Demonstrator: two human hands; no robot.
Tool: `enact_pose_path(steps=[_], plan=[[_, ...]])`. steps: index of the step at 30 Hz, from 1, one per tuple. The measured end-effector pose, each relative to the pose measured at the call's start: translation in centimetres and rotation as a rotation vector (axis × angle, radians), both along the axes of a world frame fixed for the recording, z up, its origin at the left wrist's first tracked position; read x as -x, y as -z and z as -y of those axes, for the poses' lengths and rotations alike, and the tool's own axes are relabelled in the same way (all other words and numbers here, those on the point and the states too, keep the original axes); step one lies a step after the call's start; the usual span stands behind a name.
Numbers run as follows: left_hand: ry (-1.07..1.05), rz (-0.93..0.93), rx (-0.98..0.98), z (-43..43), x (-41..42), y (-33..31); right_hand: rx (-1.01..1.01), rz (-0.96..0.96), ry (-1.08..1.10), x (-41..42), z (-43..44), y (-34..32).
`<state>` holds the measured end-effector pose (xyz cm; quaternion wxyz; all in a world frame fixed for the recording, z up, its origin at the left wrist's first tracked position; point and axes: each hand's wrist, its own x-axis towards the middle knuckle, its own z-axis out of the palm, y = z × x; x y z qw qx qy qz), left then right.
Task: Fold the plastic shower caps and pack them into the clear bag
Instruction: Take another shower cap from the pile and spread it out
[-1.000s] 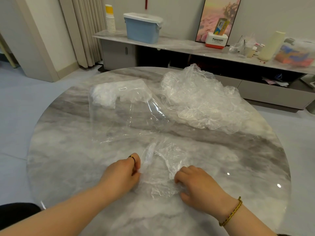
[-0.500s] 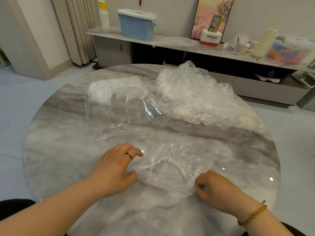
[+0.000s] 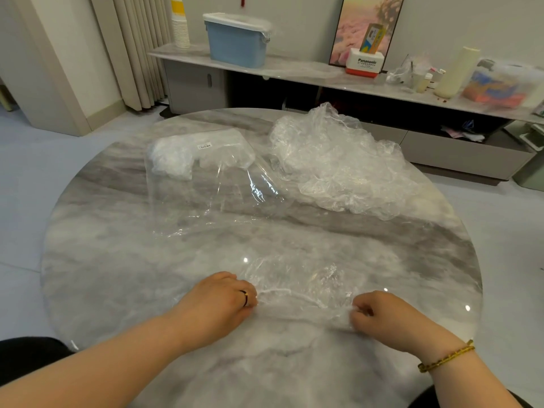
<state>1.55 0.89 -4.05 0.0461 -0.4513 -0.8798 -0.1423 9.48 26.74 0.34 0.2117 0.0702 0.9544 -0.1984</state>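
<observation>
Plastic, thin and crinkled: 1 cap [image 3: 300, 285] lies flat on the table [image 3: 117, 260], stretched between the 2 hands, its white elastic hem running from hand to hand. The left hand [image 3: 219, 301] has its fingers curled down onto the cap's left end and seems to pinch the hem there, though the fingertips are hidden under the knuckles. The right hand [image 3: 382, 316] is bunched, thumb and fingers pinching the gathered right end.

By my reading, the step in hand is the start of the fold: the cap is pulled out straight and not yet doubled over. The next move likely calls for bringing 1 end across to the other while keeping the film taut, so it does not crumple. It looks light and slippery, so a firm pinch matters.

Beyond the left hand, well apart, lies the bag [image 3: 212, 187], with some white folded caps [image 3: 170, 160] in its far corner. Beyond the right hand sits the pile [image 3: 338, 163] of loose caps, not yet folded.
</observation>
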Motion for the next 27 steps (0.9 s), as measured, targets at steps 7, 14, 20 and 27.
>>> enact_pose_path(steps=[7, 14, 20, 27], plan=[[-0.291, 0.456, -0.183, -0.2, -0.1, -0.3, -0.084, -0.047, 0.116, 0.6, 0.6, 0.6], [-0.458, 0.384, -0.045, -0.5, -0.8, -1.2, -0.273, -0.145, 0.125, 1.0, 2.6, 1.4], [-0.183, -0.164, -0.240, -1.2, -1.3, -1.7, -0.390, -0.599, 0.095, 0.9, 3.1, 2.9], [0.093, -0.155, 0.019, -2.6, -2.3, 2.4, -0.137, -0.881, -0.173, 0.6, 5.9, 5.4]])
